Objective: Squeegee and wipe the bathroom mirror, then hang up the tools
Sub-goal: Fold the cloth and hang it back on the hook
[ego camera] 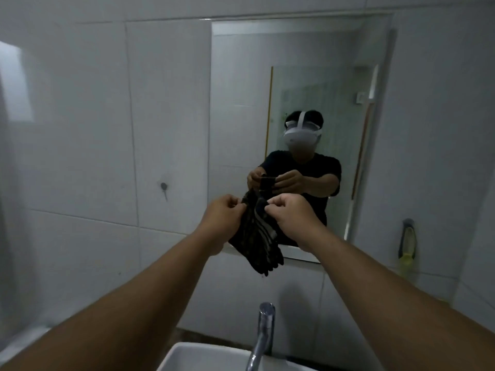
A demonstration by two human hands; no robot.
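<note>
A dark patterned cloth (257,242) with pale stripes hangs in front of the mirror's lower edge. My left hand (223,212) pinches its upper left corner and my right hand (290,211) pinches its upper right part, both held out at arm's length. The bathroom mirror (302,84) fills the wall ahead and reflects a person holding the cloth. A yellow-green squeegee (407,245) hangs from a dark holder on the wall right of the mirror.
A small dark hook (164,187) sits on the white tiled wall left of the mirror. Below my arms stand a chrome tap (263,330) and the white basin (203,356).
</note>
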